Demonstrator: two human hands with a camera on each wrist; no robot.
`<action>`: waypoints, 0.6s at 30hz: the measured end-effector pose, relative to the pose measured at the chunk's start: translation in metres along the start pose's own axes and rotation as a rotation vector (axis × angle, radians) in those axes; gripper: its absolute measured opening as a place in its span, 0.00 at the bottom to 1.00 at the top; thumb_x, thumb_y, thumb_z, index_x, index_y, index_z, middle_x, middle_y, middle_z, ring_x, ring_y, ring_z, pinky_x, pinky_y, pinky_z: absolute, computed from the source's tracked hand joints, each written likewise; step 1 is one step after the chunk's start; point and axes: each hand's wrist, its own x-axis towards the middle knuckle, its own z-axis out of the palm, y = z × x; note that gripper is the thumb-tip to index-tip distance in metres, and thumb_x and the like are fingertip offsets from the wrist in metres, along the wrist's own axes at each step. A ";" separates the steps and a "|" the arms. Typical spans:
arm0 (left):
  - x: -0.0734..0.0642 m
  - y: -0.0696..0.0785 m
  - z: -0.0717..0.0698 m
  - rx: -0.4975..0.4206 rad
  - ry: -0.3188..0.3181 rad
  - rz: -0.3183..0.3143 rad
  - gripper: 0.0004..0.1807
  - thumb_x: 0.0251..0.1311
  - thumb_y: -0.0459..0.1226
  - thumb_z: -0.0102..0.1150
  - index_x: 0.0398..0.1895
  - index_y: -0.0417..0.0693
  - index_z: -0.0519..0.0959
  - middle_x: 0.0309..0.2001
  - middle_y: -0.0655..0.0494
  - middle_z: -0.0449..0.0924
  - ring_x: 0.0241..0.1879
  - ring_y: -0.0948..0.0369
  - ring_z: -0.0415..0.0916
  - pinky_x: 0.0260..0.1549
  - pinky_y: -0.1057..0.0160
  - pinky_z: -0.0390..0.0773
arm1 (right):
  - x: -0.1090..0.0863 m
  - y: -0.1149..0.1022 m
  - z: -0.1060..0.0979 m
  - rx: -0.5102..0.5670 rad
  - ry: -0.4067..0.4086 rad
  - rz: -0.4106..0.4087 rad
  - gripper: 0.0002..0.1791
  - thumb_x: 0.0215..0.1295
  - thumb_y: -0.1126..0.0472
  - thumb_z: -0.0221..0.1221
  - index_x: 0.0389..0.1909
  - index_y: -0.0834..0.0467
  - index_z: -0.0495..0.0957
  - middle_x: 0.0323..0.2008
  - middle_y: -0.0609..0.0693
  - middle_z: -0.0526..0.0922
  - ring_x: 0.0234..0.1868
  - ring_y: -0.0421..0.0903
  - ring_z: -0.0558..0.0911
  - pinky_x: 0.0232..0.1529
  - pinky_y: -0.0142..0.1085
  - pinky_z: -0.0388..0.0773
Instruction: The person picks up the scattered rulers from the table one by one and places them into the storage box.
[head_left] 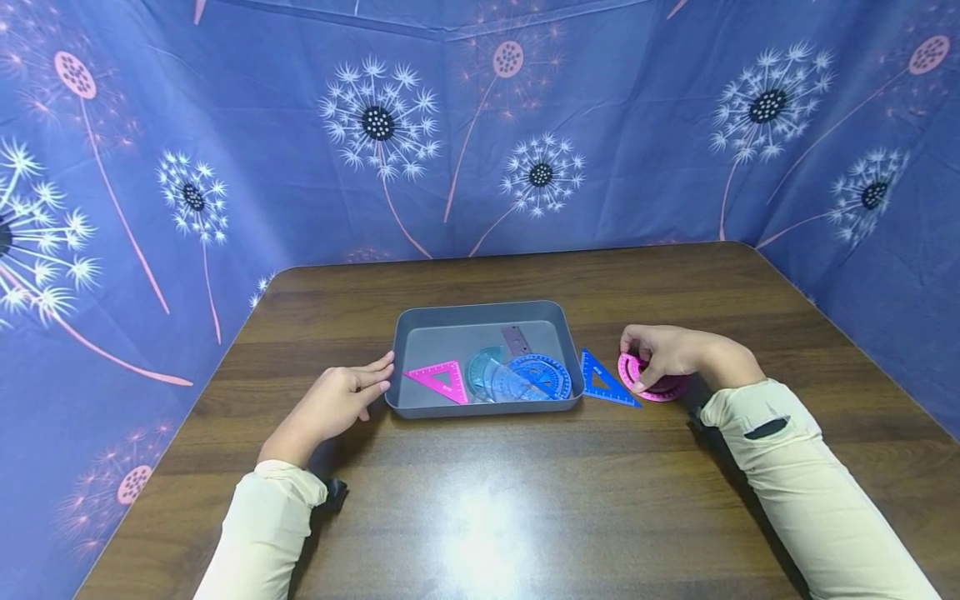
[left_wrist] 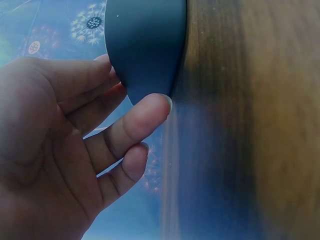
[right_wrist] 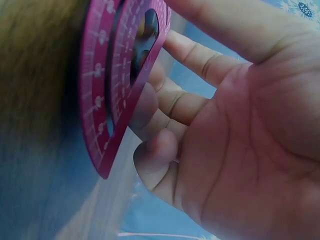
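Observation:
My right hand [head_left: 671, 350] pinches a pink protractor [head_left: 663, 393] low over the table, to the right of the tray. In the right wrist view the protractor [right_wrist: 97, 75] is tilted, its curved edge toward the wood. Fingertips of my left hand [head_left: 337, 400] touch the left end of a grey tray [head_left: 480, 313], fingers fairly straight. Inside the tray lie a pink set square [head_left: 457, 381], a blue round protractor [head_left: 561, 379], a teal protractor [head_left: 477, 362], a see-through blue set square [head_left: 517, 385] and a dark flat ruler-like piece [head_left: 515, 340].
A blue set square [head_left: 611, 395] lies on the table between the tray's right end and my right hand. The brown wooden table [head_left: 360, 517] reaches back to a blue dandelion-print cloth [head_left: 637, 125] hung behind and at both sides.

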 end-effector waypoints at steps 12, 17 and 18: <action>0.000 0.000 0.000 -0.011 -0.003 -0.031 0.21 0.71 0.39 0.56 0.65 0.46 0.76 0.70 0.54 0.67 0.17 0.57 0.75 0.16 0.64 0.69 | -0.004 0.001 -0.003 -0.040 0.031 -0.041 0.24 0.49 0.63 0.75 0.44 0.61 0.74 0.26 0.51 0.77 0.26 0.45 0.76 0.25 0.37 0.75; 0.000 -0.001 0.000 -0.005 0.001 -0.026 0.21 0.71 0.39 0.57 0.65 0.46 0.76 0.70 0.54 0.67 0.16 0.57 0.75 0.16 0.63 0.68 | -0.005 0.000 -0.008 -0.068 0.079 -0.065 0.17 0.51 0.64 0.73 0.40 0.59 0.77 0.25 0.48 0.79 0.26 0.44 0.77 0.26 0.37 0.74; -0.001 -0.001 0.000 -0.003 0.000 -0.024 0.21 0.71 0.39 0.56 0.65 0.46 0.76 0.70 0.54 0.67 0.16 0.57 0.75 0.16 0.63 0.69 | -0.006 0.000 -0.009 -0.072 0.088 -0.072 0.16 0.52 0.65 0.73 0.39 0.59 0.78 0.24 0.47 0.79 0.25 0.43 0.77 0.26 0.37 0.73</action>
